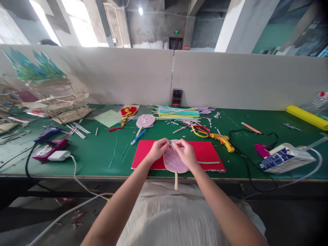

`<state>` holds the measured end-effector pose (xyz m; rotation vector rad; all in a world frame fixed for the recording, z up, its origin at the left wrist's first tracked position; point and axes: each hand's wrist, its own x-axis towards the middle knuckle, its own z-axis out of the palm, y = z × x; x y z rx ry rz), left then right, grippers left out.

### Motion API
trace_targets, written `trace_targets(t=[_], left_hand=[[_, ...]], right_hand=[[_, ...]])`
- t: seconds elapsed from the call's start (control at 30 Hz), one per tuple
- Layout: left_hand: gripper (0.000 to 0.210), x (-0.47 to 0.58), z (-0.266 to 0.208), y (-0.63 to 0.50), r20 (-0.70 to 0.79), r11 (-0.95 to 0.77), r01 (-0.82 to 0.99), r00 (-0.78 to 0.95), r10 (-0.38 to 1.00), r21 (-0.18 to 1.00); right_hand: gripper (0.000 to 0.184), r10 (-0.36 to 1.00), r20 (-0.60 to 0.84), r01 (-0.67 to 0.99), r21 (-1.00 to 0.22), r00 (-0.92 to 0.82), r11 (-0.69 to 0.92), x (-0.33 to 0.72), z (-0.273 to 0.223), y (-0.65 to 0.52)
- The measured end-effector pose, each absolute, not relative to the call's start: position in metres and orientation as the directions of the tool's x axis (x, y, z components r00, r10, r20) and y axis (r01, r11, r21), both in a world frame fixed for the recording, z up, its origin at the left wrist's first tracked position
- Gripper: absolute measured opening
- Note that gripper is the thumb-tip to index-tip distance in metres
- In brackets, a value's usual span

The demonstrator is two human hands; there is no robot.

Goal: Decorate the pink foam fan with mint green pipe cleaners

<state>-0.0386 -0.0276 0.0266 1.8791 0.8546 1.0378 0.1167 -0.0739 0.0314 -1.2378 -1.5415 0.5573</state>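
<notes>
A lilac round fan (174, 160), its face covered in curved rows of strips, lies over a red board (143, 150). Its cream handle (176, 181) points toward me past the table edge. At the fan's top edge my left hand (160, 150) and my right hand (185, 152) meet, each with thumb and fingers pinched together. Something tiny and greenish shows between the fingertips, too small to name. A pale green strip (208, 162) lies on the board to the right of my right hand.
Behind the board lie a second lilac fan (145, 121), a blue pen (138, 136), a red-and-yellow fan (128, 111), a pile of coloured strips (178, 112), scissors (200, 131) and a yellow glue gun (222, 140). A carton (287, 159) stands right; a power strip (50, 150) and cables lie left.
</notes>
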Motion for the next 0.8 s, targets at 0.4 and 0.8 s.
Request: trace_targets(t=[0.4,0.8], left_hand=[[0.023,-0.037,0.032,-0.030,0.366,-0.459,0.183,0.387,0.847,0.869],[0.021,-0.036,0.030,-0.029,0.370,-0.456,0.178,0.370,0.852,0.872]], right_hand=[[0.025,0.876,0.408,0.408,-0.867,0.257,0.285,0.097,0.030,-0.083],[0.023,0.848,0.440,0.411,-0.860,0.297,0.302,0.092,0.029,-0.080]])
